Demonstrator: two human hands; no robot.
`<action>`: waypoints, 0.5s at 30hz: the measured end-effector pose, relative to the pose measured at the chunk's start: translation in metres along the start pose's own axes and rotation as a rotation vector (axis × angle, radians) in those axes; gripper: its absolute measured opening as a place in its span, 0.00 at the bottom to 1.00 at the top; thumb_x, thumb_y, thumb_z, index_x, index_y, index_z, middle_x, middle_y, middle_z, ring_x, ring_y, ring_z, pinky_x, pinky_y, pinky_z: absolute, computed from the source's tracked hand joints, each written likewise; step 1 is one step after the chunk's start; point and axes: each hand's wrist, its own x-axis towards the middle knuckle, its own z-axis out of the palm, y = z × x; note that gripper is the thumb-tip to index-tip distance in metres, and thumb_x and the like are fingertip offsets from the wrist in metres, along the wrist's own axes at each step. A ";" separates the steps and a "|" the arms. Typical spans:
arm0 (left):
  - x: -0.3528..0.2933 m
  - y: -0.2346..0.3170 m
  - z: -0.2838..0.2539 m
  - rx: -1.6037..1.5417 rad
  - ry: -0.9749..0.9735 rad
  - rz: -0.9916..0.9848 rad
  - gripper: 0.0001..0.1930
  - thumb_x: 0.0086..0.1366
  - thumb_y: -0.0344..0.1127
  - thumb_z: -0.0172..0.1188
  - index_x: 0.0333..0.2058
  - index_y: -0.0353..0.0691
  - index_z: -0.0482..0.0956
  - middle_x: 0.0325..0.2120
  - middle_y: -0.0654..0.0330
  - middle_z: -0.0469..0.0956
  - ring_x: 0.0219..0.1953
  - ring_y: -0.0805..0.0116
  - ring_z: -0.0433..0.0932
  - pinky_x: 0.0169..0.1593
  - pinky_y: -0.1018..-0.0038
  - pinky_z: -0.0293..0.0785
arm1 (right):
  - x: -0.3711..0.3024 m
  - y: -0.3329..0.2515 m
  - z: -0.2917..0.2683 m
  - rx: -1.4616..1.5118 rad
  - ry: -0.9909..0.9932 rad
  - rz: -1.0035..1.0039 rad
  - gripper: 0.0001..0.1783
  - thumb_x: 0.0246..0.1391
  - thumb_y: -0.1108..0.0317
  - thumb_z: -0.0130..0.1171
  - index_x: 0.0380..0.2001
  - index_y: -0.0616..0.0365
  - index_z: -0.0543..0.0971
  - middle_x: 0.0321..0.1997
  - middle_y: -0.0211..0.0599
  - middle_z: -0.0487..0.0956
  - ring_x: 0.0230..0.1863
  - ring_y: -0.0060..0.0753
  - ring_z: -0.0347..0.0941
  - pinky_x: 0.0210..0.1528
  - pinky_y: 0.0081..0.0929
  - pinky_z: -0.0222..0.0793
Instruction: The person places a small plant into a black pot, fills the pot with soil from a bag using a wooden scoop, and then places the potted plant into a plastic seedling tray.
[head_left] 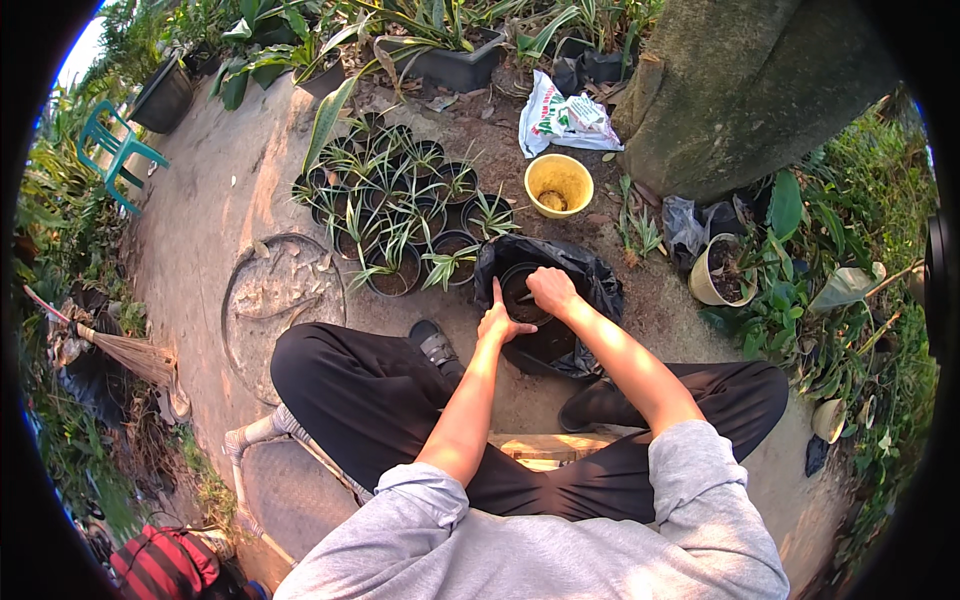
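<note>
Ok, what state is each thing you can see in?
Black bag: mouth open
Black pot: upright inside the bag
Left hand: thumb and forefinger spread, at the pot
Right hand: fingers curled; contents, if any, hidden
Yellow pot: upright, open-topped
Small potted plants: upright, clustered
White bag: crumpled
Green chair: upright

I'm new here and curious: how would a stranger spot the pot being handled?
From the thick tree trunk, look down-left to the open black plastic bag. In its mouth sits the round black pot. Unlike the spiky-leaved potted plants clustered to its left, it stands between the left hand and the right hand.
</note>
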 end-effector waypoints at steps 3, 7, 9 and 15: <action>0.000 0.000 0.001 -0.006 0.003 0.012 0.79 0.33 0.47 0.83 0.70 0.54 0.23 0.53 0.42 0.75 0.55 0.46 0.75 0.58 0.58 0.72 | 0.009 0.000 0.001 0.012 0.068 -0.061 0.03 0.38 0.74 0.60 0.20 0.60 0.82 0.26 0.49 0.81 0.31 0.52 0.81 0.32 0.42 0.77; 0.005 -0.003 0.005 0.015 0.001 0.001 0.79 0.34 0.48 0.83 0.70 0.55 0.22 0.52 0.42 0.76 0.54 0.46 0.76 0.57 0.57 0.73 | 0.020 -0.011 0.001 -0.036 0.091 -0.162 0.04 0.40 0.71 0.60 0.18 0.58 0.82 0.24 0.45 0.81 0.30 0.47 0.82 0.31 0.39 0.78; 0.006 -0.002 0.005 0.022 0.001 0.007 0.79 0.34 0.47 0.83 0.70 0.55 0.21 0.53 0.41 0.75 0.55 0.46 0.76 0.58 0.57 0.73 | 0.022 -0.021 0.004 -0.105 0.083 -0.208 0.05 0.41 0.69 0.62 0.19 0.57 0.83 0.25 0.44 0.83 0.30 0.43 0.83 0.30 0.36 0.79; 0.007 -0.006 0.004 0.023 0.002 0.035 0.79 0.34 0.48 0.83 0.70 0.55 0.21 0.53 0.41 0.75 0.56 0.47 0.75 0.58 0.58 0.72 | 0.028 -0.016 0.001 -0.038 0.078 -0.112 0.04 0.37 0.70 0.62 0.19 0.58 0.82 0.25 0.47 0.82 0.31 0.48 0.82 0.31 0.38 0.78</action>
